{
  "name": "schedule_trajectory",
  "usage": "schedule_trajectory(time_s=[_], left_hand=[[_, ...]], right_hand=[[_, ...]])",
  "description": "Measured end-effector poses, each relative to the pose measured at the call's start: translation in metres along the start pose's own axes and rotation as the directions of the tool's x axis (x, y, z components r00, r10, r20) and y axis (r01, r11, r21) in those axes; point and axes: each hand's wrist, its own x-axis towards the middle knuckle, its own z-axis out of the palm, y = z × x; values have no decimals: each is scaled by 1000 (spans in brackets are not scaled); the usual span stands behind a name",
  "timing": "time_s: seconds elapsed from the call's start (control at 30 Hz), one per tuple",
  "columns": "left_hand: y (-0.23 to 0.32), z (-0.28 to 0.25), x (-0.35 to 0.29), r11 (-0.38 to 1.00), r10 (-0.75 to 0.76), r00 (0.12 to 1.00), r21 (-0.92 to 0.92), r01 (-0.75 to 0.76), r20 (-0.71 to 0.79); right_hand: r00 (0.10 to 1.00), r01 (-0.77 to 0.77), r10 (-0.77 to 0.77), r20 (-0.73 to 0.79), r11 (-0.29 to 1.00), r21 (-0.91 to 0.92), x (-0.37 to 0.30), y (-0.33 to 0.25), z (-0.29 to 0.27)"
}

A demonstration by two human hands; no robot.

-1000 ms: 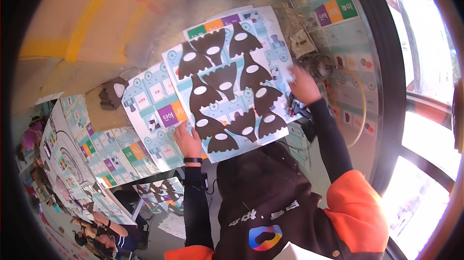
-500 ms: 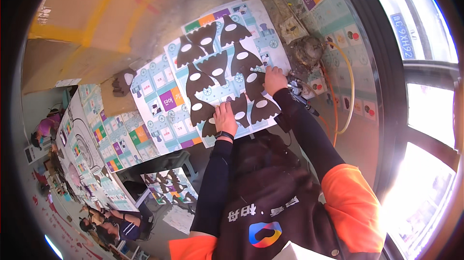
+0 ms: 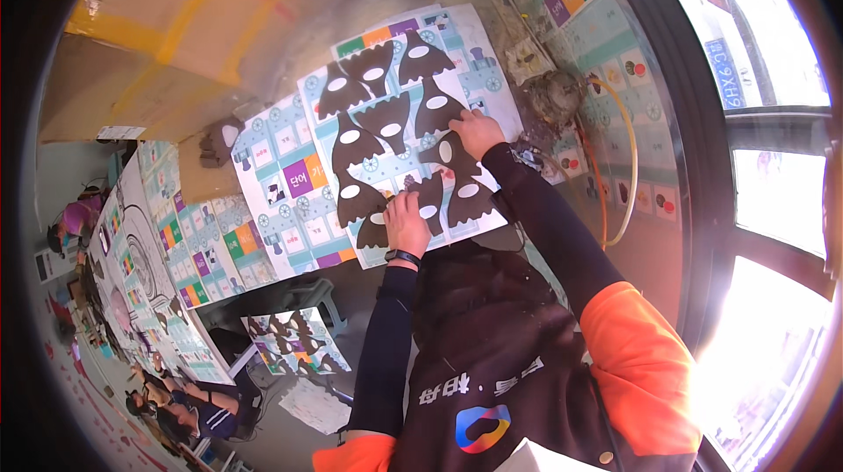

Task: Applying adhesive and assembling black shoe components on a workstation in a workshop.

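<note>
Dark-brown, white-ovalled, scallop-edged flat cutouts (image 3: 384, 113) lie spread over a white-and-teal printed sheet (image 3: 379, 172). The left hand (image 3: 407, 228) rests over the near ones, the right hand (image 3: 479, 133) over those at right; whether either is pinching one, I can't quite tell.

Dark cutouts (image 3: 385, 115) (white ovals inside) lie on a printed sheet (image 3: 383, 170).

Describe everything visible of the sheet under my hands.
The sheet looks like paper or thin card, printed pale blue and white with wheel motifs. It lies flat over other printed sheets. Dark brown scalloped shapes with pale ovals cover much of it. Your left hand and right hand appear to touch these.
</note>
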Motion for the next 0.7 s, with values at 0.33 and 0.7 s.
schedule_trajectory(time_s=[0.33, 0.7], left_hand=[[33, 33, -14, 965, 253, 966, -83, -249, 42], [30, 19, 31, 966, 250, 967, -83, -246, 42]], right_hand=[[956, -291, 293, -37, 956, 36, -110, 27, -47], [963, -241, 244, 119, 970, -35, -149, 59, -29]])
